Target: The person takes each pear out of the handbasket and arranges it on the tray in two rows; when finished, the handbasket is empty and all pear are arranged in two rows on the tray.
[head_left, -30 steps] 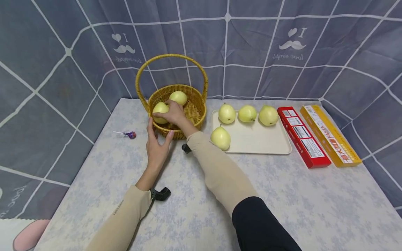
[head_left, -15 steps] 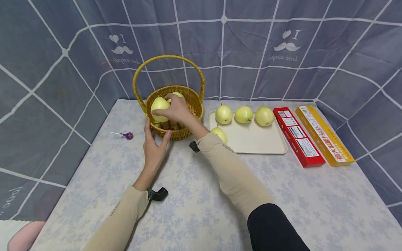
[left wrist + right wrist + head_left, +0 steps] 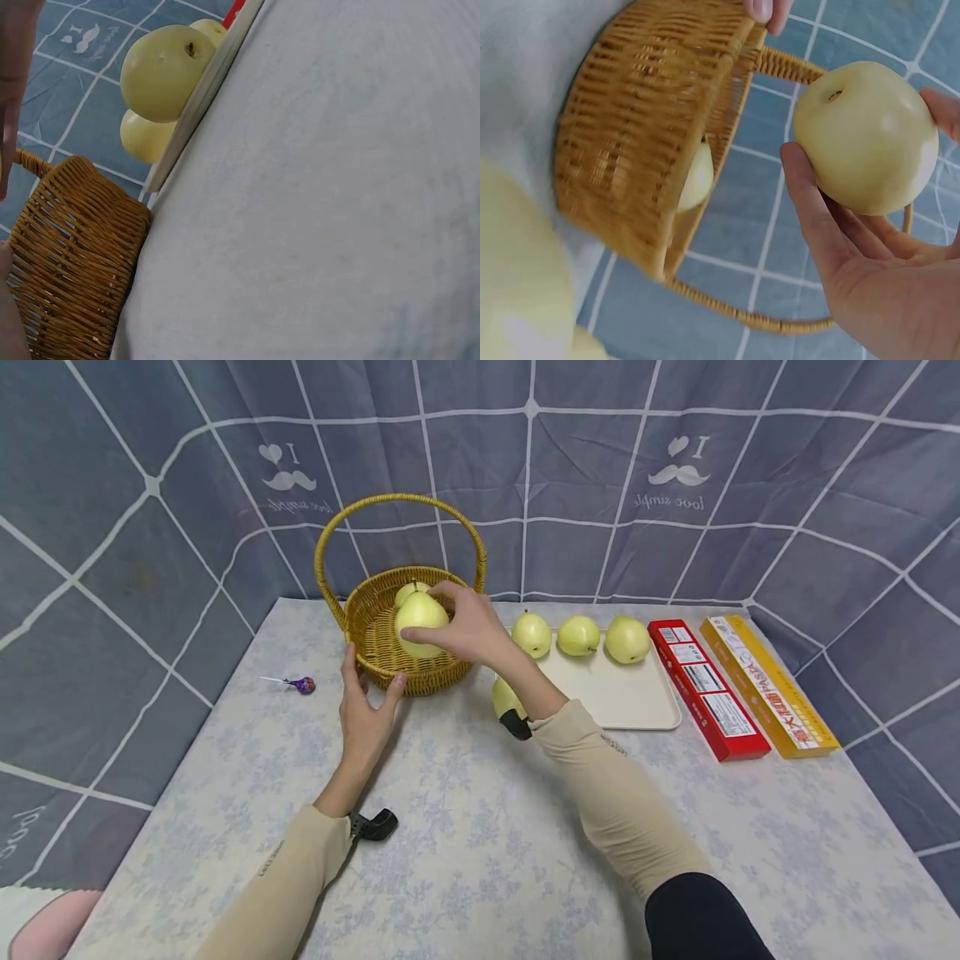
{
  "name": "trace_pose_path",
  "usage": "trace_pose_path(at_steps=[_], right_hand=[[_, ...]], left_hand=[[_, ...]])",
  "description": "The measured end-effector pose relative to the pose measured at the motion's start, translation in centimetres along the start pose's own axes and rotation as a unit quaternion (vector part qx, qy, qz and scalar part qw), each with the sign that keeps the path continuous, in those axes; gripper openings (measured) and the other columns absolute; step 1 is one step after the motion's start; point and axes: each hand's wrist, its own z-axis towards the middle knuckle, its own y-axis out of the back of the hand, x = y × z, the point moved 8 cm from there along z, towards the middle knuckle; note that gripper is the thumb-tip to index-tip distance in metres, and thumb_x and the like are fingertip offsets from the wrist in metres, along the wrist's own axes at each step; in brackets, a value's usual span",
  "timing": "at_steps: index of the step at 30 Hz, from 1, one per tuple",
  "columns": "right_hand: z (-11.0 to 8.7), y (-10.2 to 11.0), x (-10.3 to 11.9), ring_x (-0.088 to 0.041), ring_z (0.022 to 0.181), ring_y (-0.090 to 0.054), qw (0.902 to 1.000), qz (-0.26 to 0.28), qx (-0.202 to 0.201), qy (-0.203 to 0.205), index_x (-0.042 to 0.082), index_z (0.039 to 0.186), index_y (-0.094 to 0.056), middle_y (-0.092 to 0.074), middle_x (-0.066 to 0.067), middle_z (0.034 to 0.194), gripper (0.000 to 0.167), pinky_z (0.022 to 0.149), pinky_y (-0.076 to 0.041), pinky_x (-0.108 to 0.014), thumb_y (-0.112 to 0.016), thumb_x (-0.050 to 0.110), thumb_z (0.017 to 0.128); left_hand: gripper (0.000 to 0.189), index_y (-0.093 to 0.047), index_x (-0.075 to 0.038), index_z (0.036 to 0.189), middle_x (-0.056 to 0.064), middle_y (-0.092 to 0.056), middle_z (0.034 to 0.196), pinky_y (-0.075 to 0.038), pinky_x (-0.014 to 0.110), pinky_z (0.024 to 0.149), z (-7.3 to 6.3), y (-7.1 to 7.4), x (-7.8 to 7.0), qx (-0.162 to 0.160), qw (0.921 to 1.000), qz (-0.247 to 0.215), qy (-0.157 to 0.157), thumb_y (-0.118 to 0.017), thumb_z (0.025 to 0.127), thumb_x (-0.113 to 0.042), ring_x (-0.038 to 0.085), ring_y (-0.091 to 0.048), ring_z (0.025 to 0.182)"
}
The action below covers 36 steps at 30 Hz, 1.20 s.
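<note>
My right hand (image 3: 476,625) grips a pale yellow-green pear (image 3: 422,625) between thumb and fingers. In the right wrist view this pear (image 3: 866,139) is raised above the rim of the woven wicker basket (image 3: 630,127). Inside the basket sits another pear (image 3: 410,591), partly covered by the held one in the head view. My left hand (image 3: 365,718) rests against the basket's front left side, fingers and thumb spread along the wicker wall (image 3: 79,255). The basket's tall hooped handle (image 3: 401,497) stands upright over it.
To the right lies a cream tray (image 3: 615,706) carrying several pears (image 3: 578,635); one front pear (image 3: 507,698) is partly behind my right wrist. Beyond it are a red box (image 3: 708,689) and a yellow pasta box (image 3: 770,685). A lollipop (image 3: 303,685) lies left of the basket.
My right hand has lifted the pear from the basket's left side and carried it rightward, over the basket's middle. My left hand keeps its place against the basket.
</note>
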Motion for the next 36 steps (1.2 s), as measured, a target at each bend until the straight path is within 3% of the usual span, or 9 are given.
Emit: trace_pose_path(at_steps=[11, 29, 36], right_hand=[[-3.6, 4.2, -2.0, -0.018, 0.109, -0.073, 0.9996, 0.024, -0.015, -0.009, 0.016, 0.136, -0.064, -0.077, -0.006, 0.118, 0.064, 0.087, -0.060, -0.038, -0.087, 0.047, 0.084], [-8.2, 9.2, -8.7, -0.023, 0.115, -0.072, 0.9941, 0.028, -0.041, -0.097, 0.019, 0.137, -0.064, -0.075, -0.009, 0.123, 0.065, 0.092, -0.057, -0.043, -0.088, 0.048, 0.084], [-10.4, 10.4, -12.0, -0.028, 0.111, -0.072, 0.9887, -0.009, -0.035, -0.145, 0.012, 0.139, -0.062, -0.075, -0.016, 0.123, 0.070, 0.088, -0.054, -0.040, -0.083, 0.053, 0.087]], left_hand=[[0.093, -0.011, -0.026, 0.171, 0.007, -0.023, 0.175, -0.030, 0.050, 0.129, 0.0, 0.0, -0.1, 0.000, 0.9999, -0.006, -0.010, -0.071, 0.102, -0.040, 0.028, -0.035, 0.156], [0.090, -0.014, -0.024, 0.171, 0.014, -0.027, 0.173, -0.031, 0.052, 0.128, 0.1, 0.1, -0.2, -0.005, 0.9999, -0.009, -0.010, -0.071, 0.102, -0.038, 0.031, -0.037, 0.154], [0.091, -0.013, -0.024, 0.171, 0.012, -0.024, 0.174, -0.030, 0.052, 0.128, 0.1, -0.1, -0.3, 0.000, 0.9999, -0.009, -0.007, -0.070, 0.102, -0.038, 0.031, -0.035, 0.155]])
